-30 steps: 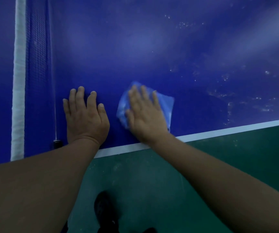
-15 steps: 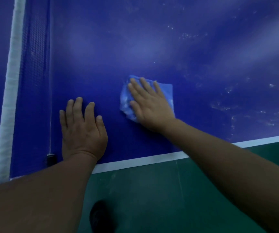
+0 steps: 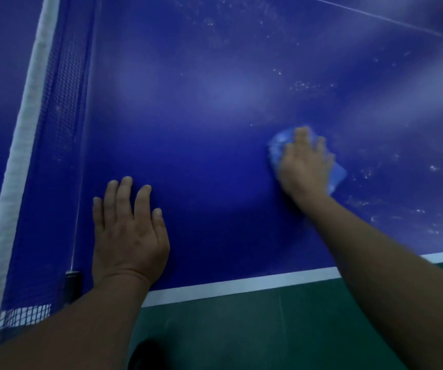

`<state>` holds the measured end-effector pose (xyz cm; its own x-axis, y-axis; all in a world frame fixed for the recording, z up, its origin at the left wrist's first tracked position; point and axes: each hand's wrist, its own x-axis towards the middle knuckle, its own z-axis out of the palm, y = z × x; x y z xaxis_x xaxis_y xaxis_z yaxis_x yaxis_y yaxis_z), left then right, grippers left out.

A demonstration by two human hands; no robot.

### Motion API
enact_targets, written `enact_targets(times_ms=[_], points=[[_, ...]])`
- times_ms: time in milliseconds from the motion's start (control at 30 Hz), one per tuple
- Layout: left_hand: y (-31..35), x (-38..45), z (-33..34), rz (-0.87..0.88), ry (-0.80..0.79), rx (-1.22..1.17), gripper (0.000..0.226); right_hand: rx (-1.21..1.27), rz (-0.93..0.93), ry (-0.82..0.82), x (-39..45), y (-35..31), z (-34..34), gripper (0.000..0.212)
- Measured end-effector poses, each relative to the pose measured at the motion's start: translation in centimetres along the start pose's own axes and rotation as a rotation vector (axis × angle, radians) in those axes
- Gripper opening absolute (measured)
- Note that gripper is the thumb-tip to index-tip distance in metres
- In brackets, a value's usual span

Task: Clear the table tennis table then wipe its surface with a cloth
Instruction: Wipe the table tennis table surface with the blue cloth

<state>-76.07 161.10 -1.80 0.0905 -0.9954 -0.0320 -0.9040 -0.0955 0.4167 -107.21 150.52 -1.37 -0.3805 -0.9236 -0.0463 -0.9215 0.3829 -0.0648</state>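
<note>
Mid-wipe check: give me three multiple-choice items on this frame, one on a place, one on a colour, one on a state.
1. The cloth lies: A) on the floor B) under the right hand C) over the net
2. The table is: A) blue B) red C) yellow
3. The left hand is: A) a fist B) lifted clear C) flat on the table

B: cloth edges show around the right hand.
A: blue surface, white edge line.
C: straight fingers rest on the top.
</note>
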Motion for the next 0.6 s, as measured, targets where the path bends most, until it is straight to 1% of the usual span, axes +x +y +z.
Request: enact_targets(times_ms=[33,67,100,167,233,300,367,467,600], points=[[0.0,0.0,0.0,-0.001,-0.001,0.004,0.054,0.049,0.136,-0.044,1.0,1.6,-0.4,0.059],[0.0,0.0,0.0,0.000,-0.003,0.008,0.054,0.071,0.179,-0.070,1.0,2.4,-0.4,0.060],[-0.1,0.0,0.0,0.001,-0.007,0.011,0.054,0.053,0.129,-0.067,0.4,2.2,-0.3,0.062],[-0.1,-0.1,-0.1,-0.002,-0.015,0.010,0.054,0.017,-0.077,-0.062,-2.4,0.8,0.3,0.067],[0.0,-0.2,-0.3,-0.007,-0.017,0.016,0.054,-0.033,-0.273,-0.097,-5.5,-0.7,0.6,0.071],[0.1,-0.2,-0.3,-0.002,-0.022,0.034,0.056,-0.058,-0.399,-0.123,-7.3,-2.4,0.5,0.069],[0.2,-0.1,-0.3,0.001,-0.030,0.046,0.057,-0.064,-0.524,-0.124,-7.9,-4.5,0.4,0.068],[0.3,0.1,-0.5,-0.004,-0.017,0.029,0.058,-0.049,-0.773,-0.138,-7.9,-8.2,0.4,0.067],[0.3,-0.2,-0.8,-0.021,0.066,0.001,0.058,-0.012,-1.030,-0.147,-7.1,-14.0,1.2,0.063]])
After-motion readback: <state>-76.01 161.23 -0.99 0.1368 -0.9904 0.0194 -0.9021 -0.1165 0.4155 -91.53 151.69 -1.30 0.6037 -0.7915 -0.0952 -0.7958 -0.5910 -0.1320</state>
